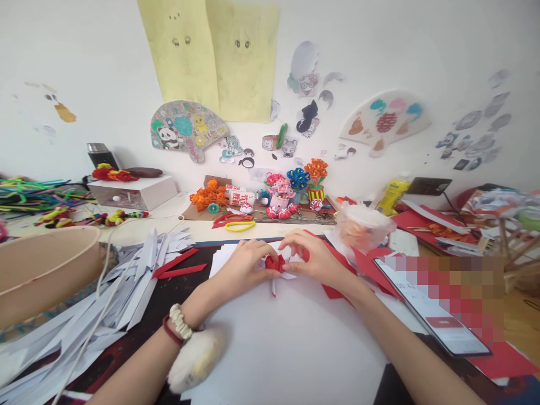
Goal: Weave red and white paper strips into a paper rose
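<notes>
Both my hands meet over a white sheet (295, 343) at the middle of the table. Between them sits a small folded red paper piece (276, 263) with a thin strip hanging down from it. My left hand (244, 264) pinches its left side with curled fingers. My right hand (314, 259) closes its fingertips on the right side and top of the piece. On my left wrist are a red band and a pale scrunchie (180, 322), with a fluffy pompom below.
White and red paper strips (139, 275) are heaped at the left beside a tan bowl (42, 264). A phone (434, 309) lies at the right on red paper. A lidded plastic tub (365, 225), pipe-cleaner flowers (295, 188), yellow ring (239, 226) and a white box (133, 191) stand behind.
</notes>
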The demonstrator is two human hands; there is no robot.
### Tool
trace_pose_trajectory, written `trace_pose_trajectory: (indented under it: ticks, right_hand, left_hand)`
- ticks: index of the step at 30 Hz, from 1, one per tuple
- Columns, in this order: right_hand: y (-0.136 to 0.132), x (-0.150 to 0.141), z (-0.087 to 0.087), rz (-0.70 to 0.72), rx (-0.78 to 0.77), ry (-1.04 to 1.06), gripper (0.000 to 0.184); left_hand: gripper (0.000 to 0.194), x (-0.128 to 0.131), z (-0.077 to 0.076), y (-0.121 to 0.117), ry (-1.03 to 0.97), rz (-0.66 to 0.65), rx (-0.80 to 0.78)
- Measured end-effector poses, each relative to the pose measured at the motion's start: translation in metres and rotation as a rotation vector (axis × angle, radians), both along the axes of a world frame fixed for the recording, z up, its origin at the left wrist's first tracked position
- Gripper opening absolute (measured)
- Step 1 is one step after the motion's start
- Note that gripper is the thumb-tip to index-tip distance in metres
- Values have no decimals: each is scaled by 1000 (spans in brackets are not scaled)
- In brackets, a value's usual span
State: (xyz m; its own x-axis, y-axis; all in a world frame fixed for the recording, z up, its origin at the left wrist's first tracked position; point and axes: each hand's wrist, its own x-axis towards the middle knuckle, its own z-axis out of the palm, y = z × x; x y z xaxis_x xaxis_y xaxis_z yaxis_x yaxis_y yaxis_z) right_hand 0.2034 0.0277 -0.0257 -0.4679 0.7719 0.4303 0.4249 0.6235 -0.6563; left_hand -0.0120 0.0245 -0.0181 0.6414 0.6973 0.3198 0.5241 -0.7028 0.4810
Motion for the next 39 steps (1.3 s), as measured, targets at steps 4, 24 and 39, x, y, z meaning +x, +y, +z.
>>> trace_pose_trajectory:
  ticks: [4,24,39]
  right_hand:
    - [1,-4,-5,-64,-51,43,37]
    - [-17,-15,2,-81,-208,56,19]
    - [-11,-6,-1,34,-222,298,45]
  left_hand:
    - [16,1,1,-1,-1,23,1]
    - [25,-10,9,-2,-56,115,-256]
    - [19,-14,16,-7,-93,83,-56]
